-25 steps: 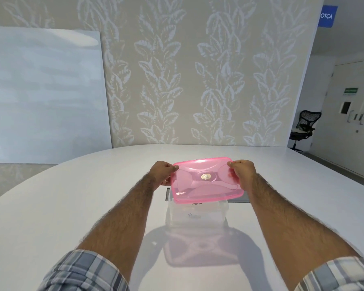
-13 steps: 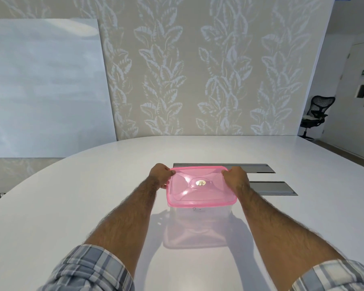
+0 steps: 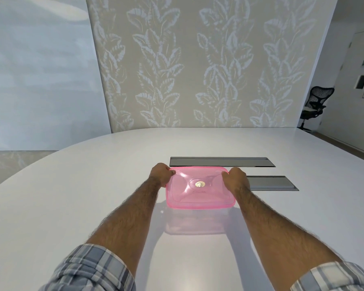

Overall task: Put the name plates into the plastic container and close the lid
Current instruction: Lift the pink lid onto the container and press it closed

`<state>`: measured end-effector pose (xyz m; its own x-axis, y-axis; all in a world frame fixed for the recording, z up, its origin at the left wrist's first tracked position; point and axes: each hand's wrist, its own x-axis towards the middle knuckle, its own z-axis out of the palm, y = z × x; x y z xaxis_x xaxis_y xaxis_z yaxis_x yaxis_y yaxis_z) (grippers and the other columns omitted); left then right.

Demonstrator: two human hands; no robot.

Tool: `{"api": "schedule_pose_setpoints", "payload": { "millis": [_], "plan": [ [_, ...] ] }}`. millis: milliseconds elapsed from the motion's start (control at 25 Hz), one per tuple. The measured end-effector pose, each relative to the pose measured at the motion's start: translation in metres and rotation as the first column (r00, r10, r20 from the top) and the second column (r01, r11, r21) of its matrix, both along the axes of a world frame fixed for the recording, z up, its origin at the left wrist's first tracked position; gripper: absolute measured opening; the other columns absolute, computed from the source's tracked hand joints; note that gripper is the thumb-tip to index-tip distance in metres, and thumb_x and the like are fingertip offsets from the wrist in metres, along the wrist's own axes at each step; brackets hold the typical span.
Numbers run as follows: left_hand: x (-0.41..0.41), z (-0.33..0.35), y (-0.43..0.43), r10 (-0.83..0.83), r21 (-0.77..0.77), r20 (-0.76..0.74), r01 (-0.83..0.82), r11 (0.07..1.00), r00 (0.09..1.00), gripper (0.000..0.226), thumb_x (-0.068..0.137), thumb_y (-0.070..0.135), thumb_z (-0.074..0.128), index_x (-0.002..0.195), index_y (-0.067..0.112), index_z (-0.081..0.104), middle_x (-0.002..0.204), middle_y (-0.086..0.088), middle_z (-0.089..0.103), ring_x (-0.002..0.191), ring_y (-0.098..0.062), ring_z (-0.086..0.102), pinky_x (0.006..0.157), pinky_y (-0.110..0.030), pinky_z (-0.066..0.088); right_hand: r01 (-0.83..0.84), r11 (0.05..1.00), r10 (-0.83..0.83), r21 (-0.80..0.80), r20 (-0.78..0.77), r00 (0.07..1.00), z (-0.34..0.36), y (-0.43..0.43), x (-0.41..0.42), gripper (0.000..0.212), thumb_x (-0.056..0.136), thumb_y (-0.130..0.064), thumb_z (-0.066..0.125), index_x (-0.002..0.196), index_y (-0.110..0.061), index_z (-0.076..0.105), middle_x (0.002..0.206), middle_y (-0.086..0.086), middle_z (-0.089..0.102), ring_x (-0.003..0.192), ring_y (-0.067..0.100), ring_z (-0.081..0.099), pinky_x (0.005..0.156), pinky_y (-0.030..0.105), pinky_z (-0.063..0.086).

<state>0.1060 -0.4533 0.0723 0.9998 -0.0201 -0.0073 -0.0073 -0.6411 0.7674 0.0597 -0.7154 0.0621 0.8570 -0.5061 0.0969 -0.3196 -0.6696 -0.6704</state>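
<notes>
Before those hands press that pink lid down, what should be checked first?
1. The pink translucent plastic lid sits over the clear plastic container: ok.
2. The left hand grips the lid's far left corner: ok.
3. The right hand grips its far right corner: ok.
4. Rim snapped down all round: cannot tell.
5. The name plates inside: cannot tell, the lid hides them.
6. Container rests on the white table: ok.

Left hand and right hand curled, extended forward.
</notes>
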Motion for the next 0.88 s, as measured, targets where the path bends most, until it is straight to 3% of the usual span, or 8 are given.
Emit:
{"api": "schedule_pose_setpoints", "payload": {
  "millis": [160,440,680,880],
  "plan": [
    [0.009,-0.010,-0.002,0.002,0.027,-0.001,-0.002,1.000,1.000,0.028,0.096,0.021,0.064,0.092,-0.006,0.070,0.080,-0.014,0.061,0.071,-0.028,0.059,0.080,-0.045,0.061,0.024,0.999,-0.023,-0.027,0.020,1.000,-0.006,-0.003,0.009,0.027,0.091,-0.029,0.050,0.088,-0.007,0.065,0.099,0.012,0.071,0.091,0.031,0.066,0.074,0.031,0.048],
    [0.021,-0.019,-0.006,0.020,0.040,0.011,-0.020,0.999,1.000,0.031,0.095,0.022,0.064,0.096,-0.008,0.072,0.079,-0.015,0.063,0.070,-0.028,0.059,0.082,-0.044,0.060,0.040,0.996,-0.038,-0.078,0.028,0.999,-0.014,-0.006,0.023,0.034,0.094,-0.031,0.053,0.104,-0.003,0.069,0.110,0.014,0.071,0.103,0.033,0.066,0.084,0.035,0.051],
    [0.027,-0.026,-0.007,0.016,0.045,0.006,-0.017,0.999,1.000,0.031,0.095,0.025,0.065,0.095,-0.005,0.073,0.090,-0.021,0.072,0.071,-0.027,0.061,0.081,-0.039,0.059,0.048,0.995,-0.048,-0.085,-0.001,0.999,-0.017,-0.008,0.030,0.032,0.095,-0.031,0.056,0.109,-0.004,0.067,0.116,0.013,0.069,0.108,0.033,0.064,0.087,0.036,0.051],
    [0.031,-0.030,-0.010,0.018,0.106,0.035,-0.021,0.994,0.999,0.024,0.096,0.029,0.064,0.087,0.008,0.069,0.087,-0.008,0.066,0.080,-0.025,0.059,0.075,-0.029,0.049,0.050,0.993,-0.053,-0.103,-0.030,0.998,-0.023,-0.008,0.031,0.031,0.095,-0.029,0.054,0.107,-0.004,0.068,0.113,0.013,0.070,0.104,0.033,0.066,0.084,0.037,0.052]
  ]
}}
